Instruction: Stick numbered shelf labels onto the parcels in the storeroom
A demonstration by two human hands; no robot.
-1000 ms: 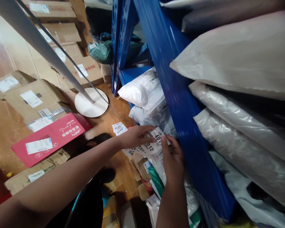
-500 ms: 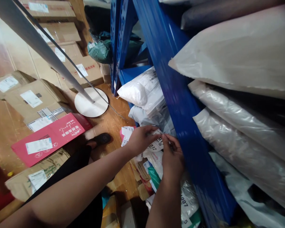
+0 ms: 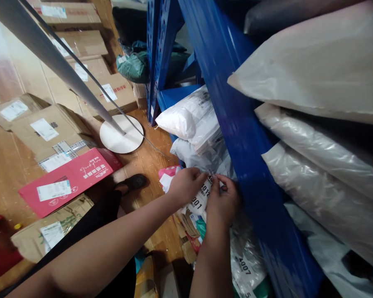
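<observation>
My left hand (image 3: 188, 186) and my right hand (image 3: 224, 199) are close together beside the blue shelf beam. Both have their fingertips closed on a strip of white number labels (image 3: 196, 203), printed with black digits such as 001. One end of the strip sits between the two pinches, and part of it is covered by the fingers. Just beyond the hands lies a grey plastic mailer bag (image 3: 201, 155), with a white parcel bag (image 3: 186, 118) on top. Below my right hand, a clear plastic bag (image 3: 246, 248) carries a label reading 4007.
A blue shelf beam (image 3: 232, 103) slants down at my right, with large pale plastic parcels (image 3: 316, 70) above it. On the wooden floor at left are several cardboard boxes (image 3: 62, 120), a red box (image 3: 71, 182) and a pole on a round white base (image 3: 121, 140).
My two hands have drawn slightly closer together. More of the label strip now shows between my forearms, including a 001 label. The view has shifted slightly.
</observation>
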